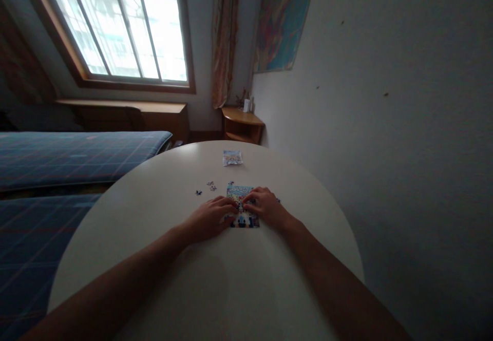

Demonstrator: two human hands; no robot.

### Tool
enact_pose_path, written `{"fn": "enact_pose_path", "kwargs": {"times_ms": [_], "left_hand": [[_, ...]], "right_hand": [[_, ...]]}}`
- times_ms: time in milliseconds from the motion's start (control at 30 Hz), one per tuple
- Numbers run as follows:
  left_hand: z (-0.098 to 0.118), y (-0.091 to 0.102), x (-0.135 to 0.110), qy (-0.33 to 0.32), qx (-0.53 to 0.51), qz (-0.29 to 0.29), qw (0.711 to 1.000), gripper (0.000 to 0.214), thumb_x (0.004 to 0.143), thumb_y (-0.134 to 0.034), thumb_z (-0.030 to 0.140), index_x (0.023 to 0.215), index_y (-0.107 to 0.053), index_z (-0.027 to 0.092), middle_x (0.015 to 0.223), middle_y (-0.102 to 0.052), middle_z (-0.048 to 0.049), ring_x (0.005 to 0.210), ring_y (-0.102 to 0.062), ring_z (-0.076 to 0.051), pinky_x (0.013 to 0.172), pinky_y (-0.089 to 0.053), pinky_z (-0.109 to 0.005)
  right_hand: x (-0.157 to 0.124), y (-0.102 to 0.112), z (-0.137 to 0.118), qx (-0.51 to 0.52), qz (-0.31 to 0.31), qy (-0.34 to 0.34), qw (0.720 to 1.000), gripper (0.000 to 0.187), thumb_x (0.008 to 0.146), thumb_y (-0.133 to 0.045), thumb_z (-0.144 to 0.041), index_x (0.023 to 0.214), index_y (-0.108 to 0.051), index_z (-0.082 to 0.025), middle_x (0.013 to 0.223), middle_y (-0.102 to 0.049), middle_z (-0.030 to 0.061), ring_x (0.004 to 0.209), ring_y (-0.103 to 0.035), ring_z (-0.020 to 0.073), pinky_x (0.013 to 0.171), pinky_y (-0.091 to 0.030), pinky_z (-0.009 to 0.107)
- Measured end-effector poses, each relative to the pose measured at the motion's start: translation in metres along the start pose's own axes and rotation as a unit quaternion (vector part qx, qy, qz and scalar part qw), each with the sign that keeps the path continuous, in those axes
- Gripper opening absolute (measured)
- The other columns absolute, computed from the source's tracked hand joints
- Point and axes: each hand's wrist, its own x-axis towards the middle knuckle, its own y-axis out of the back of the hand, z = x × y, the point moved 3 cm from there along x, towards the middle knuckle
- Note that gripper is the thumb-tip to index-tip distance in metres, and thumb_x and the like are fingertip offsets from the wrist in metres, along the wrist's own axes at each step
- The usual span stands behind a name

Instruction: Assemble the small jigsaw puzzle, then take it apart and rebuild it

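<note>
Round white table (254, 284) spans below and all around your grip. Left hand (211, 216) and right hand (266, 207) face each other, fingers curled, tips close together; can't tell if either pinches anything. Jigsaw (238, 192) sits right under your fingertips, partly covered. Printed packet (232, 158) lies beyond your grip. Loose pieces (213, 188) lie just beyond your left hand.

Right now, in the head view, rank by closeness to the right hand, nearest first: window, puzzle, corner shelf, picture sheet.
1. Puzzle, under the right hand.
2. Picture sheet, farther up.
3. Corner shelf, past the table.
4. Window, back left.
</note>
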Motion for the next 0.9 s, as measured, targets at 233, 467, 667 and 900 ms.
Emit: {"fn": "enact_pose_path", "kwargs": {"times_ms": [233,467,667,900], "left_hand": [[0.0006,0.0012,0.0008,0.009,0.001,-0.005,1.0,0.018,0.094,-0.053,0.026,0.105,-0.066,0.024,0.117,-0.065,-0.005,0.109,-0.058,-0.02,0.099,-0.047,-0.037],[-0.0021,-0.0015,-0.0002,0.001,0.0,0.0,1.0,0.017,0.093,-0.054,0.025,0.106,-0.066,0.024,0.118,-0.065,-0.0045,0.11,-0.057,-0.019,0.099,-0.047,-0.035],[-0.0036,-0.0027,-0.0009,0.001,-0.008,0.012,1.0,0.018,0.093,-0.054,0.024,0.105,-0.067,0.025,0.118,-0.065,-0.0048,0.11,-0.058,-0.019,0.1,-0.046,-0.036],[-0.0046,0.0031,0.0016,0.043,0.012,0.039,0.998,0.018,0.094,-0.051,0.025,0.105,-0.066,0.023,0.114,-0.066,-0.0054,0.109,-0.058,-0.02,0.096,-0.049,-0.035]], "right_hand": [[-0.0004,0.0035,-0.0016,-0.006,0.002,-0.028,1.0,0.02,0.08,-0.074,-0.04,0.092,-0.075,-0.024,0.103,-0.066,0.0073,0.101,-0.058,0.0228,0.092,-0.042,0.038],[-0.0011,0.0045,0.0034,-0.041,-0.007,-0.09,0.995,0.04,0.078,-0.071,-0.056,0.102,-0.071,-0.025,0.113,-0.063,0.0086,0.109,-0.054,0.0264,0.094,-0.038,0.04],[-0.002,0.005,0.0018,-0.051,-0.017,-0.115,0.992,0.045,0.078,-0.069,-0.058,0.108,-0.067,-0.024,0.117,-0.062,0.0089,0.113,-0.052,0.0279,0.095,-0.037,0.041],[-0.003,0.0069,-0.0002,-0.049,-0.02,-0.109,0.993,0.045,0.08,-0.067,-0.058,0.108,-0.066,-0.023,0.118,-0.061,0.0089,0.114,-0.052,0.0272,0.097,-0.036,0.041]]}}
